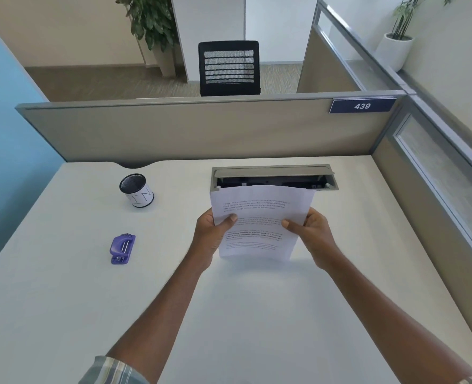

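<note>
A white sheet of printed paper [259, 209] is held above the desk, a little right of centre, tilted up toward me. My left hand [211, 234] grips its left edge with the thumb on the printed face. My right hand [312, 231] grips the right edge the same way, thumb on top. The fingers of both hands are hidden behind the sheet. A purple hole punch [122, 248] lies on the desk to the left of my left arm.
A black mesh pen cup [136, 190] with a white label stands at the back left of the white desk [63, 300]. An open grey cable tray [273, 173] sits behind the paper. Grey partition panels [173, 131] bound the desk at the back and right.
</note>
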Tool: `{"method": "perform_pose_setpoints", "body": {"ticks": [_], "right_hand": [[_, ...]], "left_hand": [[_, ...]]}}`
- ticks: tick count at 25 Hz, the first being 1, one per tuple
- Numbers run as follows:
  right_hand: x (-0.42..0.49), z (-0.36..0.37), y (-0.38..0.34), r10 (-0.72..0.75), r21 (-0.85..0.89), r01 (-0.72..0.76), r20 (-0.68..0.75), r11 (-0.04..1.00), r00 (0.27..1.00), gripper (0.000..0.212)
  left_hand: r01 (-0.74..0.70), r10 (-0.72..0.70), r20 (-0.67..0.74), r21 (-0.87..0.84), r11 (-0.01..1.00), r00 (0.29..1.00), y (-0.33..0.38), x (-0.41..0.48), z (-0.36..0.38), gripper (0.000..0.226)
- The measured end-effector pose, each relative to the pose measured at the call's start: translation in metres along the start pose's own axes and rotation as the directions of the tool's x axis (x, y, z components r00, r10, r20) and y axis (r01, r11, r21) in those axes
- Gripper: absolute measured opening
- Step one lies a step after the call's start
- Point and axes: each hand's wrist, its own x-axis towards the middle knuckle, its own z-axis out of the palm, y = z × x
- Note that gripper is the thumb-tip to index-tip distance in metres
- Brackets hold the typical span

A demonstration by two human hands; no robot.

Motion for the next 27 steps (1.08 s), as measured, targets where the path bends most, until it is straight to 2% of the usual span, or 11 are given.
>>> {"method": "perform_pose_setpoints", "body": {"ticks": [8, 13, 17, 27], "right_hand": [[-0.004, 0.012, -0.003, -0.021, 0.006, 0.021, 0.001, 1.0, 1.0, 0.03], [-0.005, 0.015, -0.008, -0.023, 0.003, 0.023, 0.016, 1.0, 1.0, 0.031], [-0.006, 0.019, -0.008, -0.014, 0.007, 0.014, 0.01, 1.0, 1.0, 0.031], [-0.005, 0.022, -0.002, 0.002, -0.003, -0.002, 0.006, 1.0, 1.0, 0.03]], "left_hand": [[-0.008, 0.009, -0.018, 0.048, 0.999, 1.0, 0.003, -0.006, 0.006, 0.02], [-0.038, 0.04, -0.037, 0.034, 0.999, 0.999, 0.008, -0.008, 0.006, 0.029], [-0.015, 0.016, -0.038, 0.035, 0.999, 0.999, 0.006, -0.008, 0.006, 0.02], [0.005, -0.003, -0.056, 0.043, 0.999, 0.998, 0.003, -0.011, 0.007, 0.023]]}}
